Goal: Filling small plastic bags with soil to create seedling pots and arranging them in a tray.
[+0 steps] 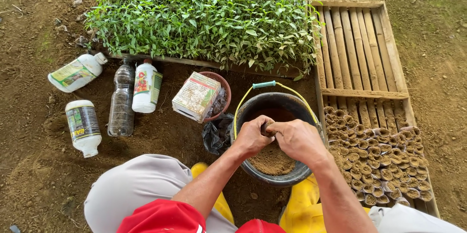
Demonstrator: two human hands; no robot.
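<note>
Nearest, the person crouches in yellow boots [304, 204], grey trousers at the knees and red cloth at the very bottom edge. Both forearms reach forward over a black bucket [253, 109] half filled with brown soil [271, 161].

The left hand [252, 137] and the right hand [297, 139] meet above the soil, fingers curled tight around a small soil-filled pot [267, 127] held between them; each grip is closed on it, and only its top shows between the knuckles. The bucket's yellow handle with its teal sleeve [264, 85] stands up at the far rim.

Just right of the bucket, touching its side, lies a bamboo-slatted tray [362, 48]. Its near half is packed with rows of little filled pots [379, 157]; the far half is bare slats, the widest open room within reach.

Left of the bucket sit a crumpled black bag [215, 133], a carton [196, 96] leaning on a reddish basket [223, 92], then a clear bottle [121, 99] and three white bottles [83, 127] lying on bare earth, well apart from the hands.

Farthest, a dense bed of green seedlings [204, 14] spans the view, its wooden front edge close behind the bottles and carton.
</note>
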